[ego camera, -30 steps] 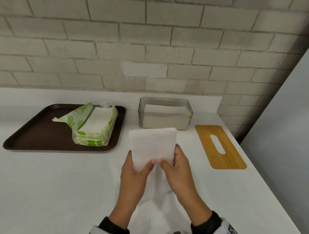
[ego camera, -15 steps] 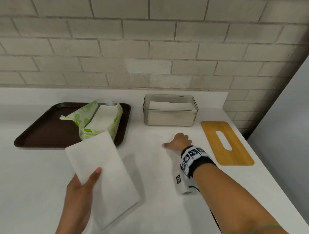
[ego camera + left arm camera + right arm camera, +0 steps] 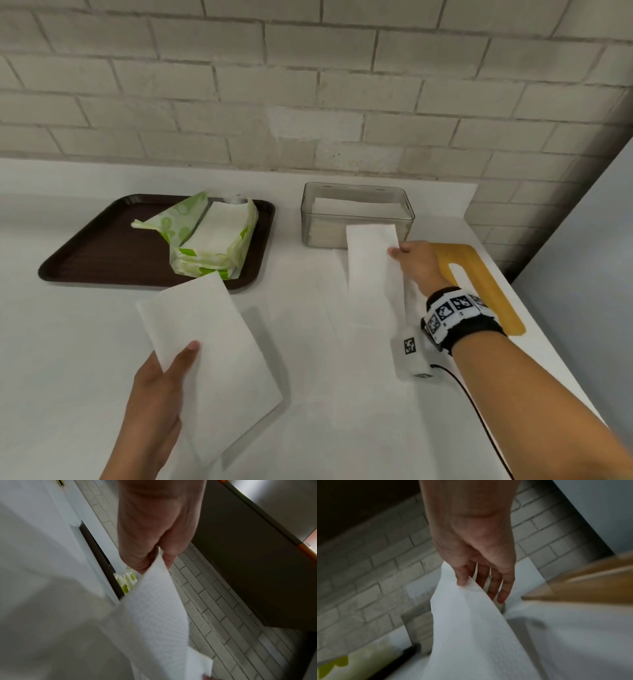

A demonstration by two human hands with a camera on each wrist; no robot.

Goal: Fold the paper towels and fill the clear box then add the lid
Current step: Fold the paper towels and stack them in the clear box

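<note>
Since half a second ago your right hand (image 3: 416, 263) has gone from resting on the bare counter to pinching a second folded paper towel (image 3: 373, 274) by its right edge, thumb on top and fingers beneath, lifted just in front of the clear box (image 3: 358, 214). Your left hand (image 3: 161, 387) has hardly shifted: it grips the first folded towel (image 3: 209, 356) at its near left edge, held above the counter well in front and to the left of the box.

Inside the box lies a stack of white towels, its top below the rim, and the mouth is uncovered. Just right of the box, the wooden lid (image 3: 479, 284) lies flat with its slot up, partly under your right wrist. Left of the box sits the brown tray (image 3: 102, 250) carrying the opened green-patterned pack (image 3: 209, 240).

Between tray and box runs a strip of bare white counter (image 3: 68, 359). Behind the box rises a pale brick wall (image 3: 308, 85); a grey panel closes the right side.
</note>
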